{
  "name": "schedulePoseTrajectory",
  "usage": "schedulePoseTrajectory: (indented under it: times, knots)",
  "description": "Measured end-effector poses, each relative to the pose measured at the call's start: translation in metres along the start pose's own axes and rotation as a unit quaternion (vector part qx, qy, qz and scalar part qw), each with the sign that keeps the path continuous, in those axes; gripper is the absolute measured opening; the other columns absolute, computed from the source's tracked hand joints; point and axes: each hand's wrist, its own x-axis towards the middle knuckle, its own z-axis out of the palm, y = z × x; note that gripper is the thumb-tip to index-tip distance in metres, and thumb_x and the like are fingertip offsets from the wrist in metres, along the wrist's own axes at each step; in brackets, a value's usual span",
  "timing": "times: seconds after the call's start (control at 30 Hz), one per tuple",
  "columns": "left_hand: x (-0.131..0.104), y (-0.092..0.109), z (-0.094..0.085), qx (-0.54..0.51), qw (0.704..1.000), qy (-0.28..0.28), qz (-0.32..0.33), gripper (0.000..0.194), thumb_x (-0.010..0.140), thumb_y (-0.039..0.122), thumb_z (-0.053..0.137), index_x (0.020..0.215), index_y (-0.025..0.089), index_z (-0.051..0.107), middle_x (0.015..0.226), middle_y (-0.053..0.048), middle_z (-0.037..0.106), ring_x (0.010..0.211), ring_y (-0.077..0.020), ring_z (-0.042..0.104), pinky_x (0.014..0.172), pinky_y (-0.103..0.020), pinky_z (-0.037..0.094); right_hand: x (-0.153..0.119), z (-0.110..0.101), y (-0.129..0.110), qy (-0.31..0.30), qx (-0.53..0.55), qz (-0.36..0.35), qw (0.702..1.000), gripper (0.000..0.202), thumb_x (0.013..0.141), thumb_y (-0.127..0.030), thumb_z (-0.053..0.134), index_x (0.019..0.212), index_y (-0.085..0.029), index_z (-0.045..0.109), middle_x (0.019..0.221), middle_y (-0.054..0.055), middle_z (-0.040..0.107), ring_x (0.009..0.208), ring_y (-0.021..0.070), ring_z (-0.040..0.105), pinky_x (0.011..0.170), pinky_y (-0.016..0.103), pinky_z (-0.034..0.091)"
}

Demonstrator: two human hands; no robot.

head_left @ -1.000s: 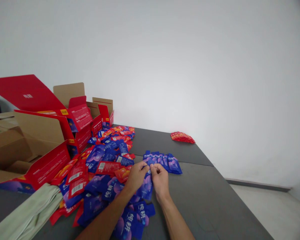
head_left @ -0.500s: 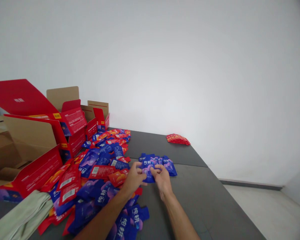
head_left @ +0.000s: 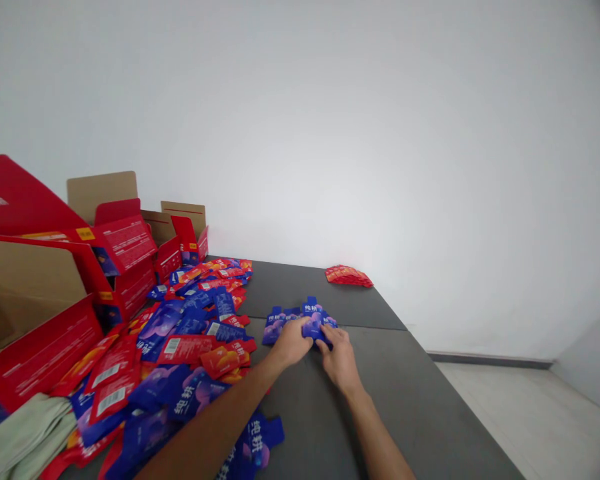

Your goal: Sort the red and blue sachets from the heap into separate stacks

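Note:
Both hands meet at one blue pouch (head_left: 312, 320) near the middle of the dark table. My left hand (head_left: 294, 341) is closed on its left edge, and my right hand (head_left: 338, 350) grips its lower right side. Behind and beside it lie more blue pouches (head_left: 275, 324) in an overlapping row, partly hidden by the held pouch and the fingers. To the left spreads a large mixed pile of red pouches (head_left: 185, 348) and blue pouches (head_left: 163, 320), with my left forearm over its near part.
Open red cartons (head_left: 40, 340) stand along the left side. A pale green cloth (head_left: 27, 433) lies at the lower left. Red pouches (head_left: 349, 275) overlap in a row at the back of the table (head_left: 405, 400), near the white wall. Floor shows at right.
The held blue pouch has moved right and slightly away, from the row's left part to its right part. Both hands moved with it. The view has shifted slightly to the right.

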Motion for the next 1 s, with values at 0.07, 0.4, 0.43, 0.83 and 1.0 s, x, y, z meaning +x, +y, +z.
schedulePoseTrajectory:
  times: [0.07, 0.4, 0.43, 0.83, 1.0]
  knots:
    - [-0.003, 0.001, 0.004, 0.143, 0.988, -0.013, 0.052, 0.054, 0.071, 0.007, 0.057, 0.124, 0.018, 0.061, 0.131, -0.011, 0.061, 0.123, -0.0273, 0.052, 0.108, -0.042, 0.036, -0.001, 0.002, 0.008, -0.007, -0.045, -0.013, 0.999, 0.040, 0.087, -0.025, 0.053, 0.124, -0.017, 0.064, 0.127, 0.011, 0.063, 0.118, 0.0283, 0.048, 0.099, 0.044, 0.039]
    - [-0.003, -0.020, 0.023, 0.413, 0.907, -0.029, 0.081, 0.051, 0.089, 0.017, 0.040, 0.140, 0.018, 0.045, 0.143, -0.014, 0.048, 0.137, -0.0317, 0.033, 0.109, -0.051, 0.024, -0.001, 0.021, 0.029, 0.007, -0.165, 0.005, 0.986, 0.036, 0.092, -0.023, 0.045, 0.122, -0.027, 0.065, 0.130, 0.008, 0.062, 0.126, 0.0308, 0.041, 0.097, 0.046, 0.028]
    - [-0.002, -0.023, 0.024, 0.420, 0.904, -0.029, 0.079, 0.051, 0.090, 0.018, 0.040, 0.140, 0.018, 0.045, 0.144, -0.014, 0.048, 0.138, -0.0325, 0.031, 0.109, -0.051, 0.023, -0.002, 0.023, 0.030, 0.008, -0.170, 0.004, 0.985, 0.036, 0.092, -0.022, 0.045, 0.122, -0.027, 0.065, 0.130, 0.008, 0.062, 0.126, 0.0307, 0.040, 0.097, 0.046, 0.027]
    - [-0.003, -0.039, 0.031, 0.453, 0.888, -0.031, 0.069, 0.050, 0.091, 0.023, 0.038, 0.141, 0.021, 0.044, 0.144, -0.011, 0.048, 0.140, -0.0306, 0.029, 0.113, -0.052, 0.020, -0.005, 0.024, 0.030, -0.010, -0.228, 0.016, 0.974, 0.033, 0.094, -0.023, 0.045, 0.121, -0.030, 0.063, 0.132, 0.005, 0.061, 0.128, 0.0278, 0.039, 0.100, 0.044, 0.023]
    - [-0.005, -0.042, 0.031, 0.460, 0.885, -0.039, 0.060, 0.051, 0.091, 0.025, 0.039, 0.141, 0.021, 0.043, 0.144, -0.012, 0.047, 0.139, -0.0310, 0.029, 0.114, -0.051, 0.017, -0.006, 0.024, 0.031, -0.024, -0.227, 0.020, 0.973, 0.033, 0.094, -0.022, 0.046, 0.121, -0.032, 0.063, 0.133, 0.003, 0.060, 0.128, 0.0287, 0.039, 0.100, 0.045, 0.024]
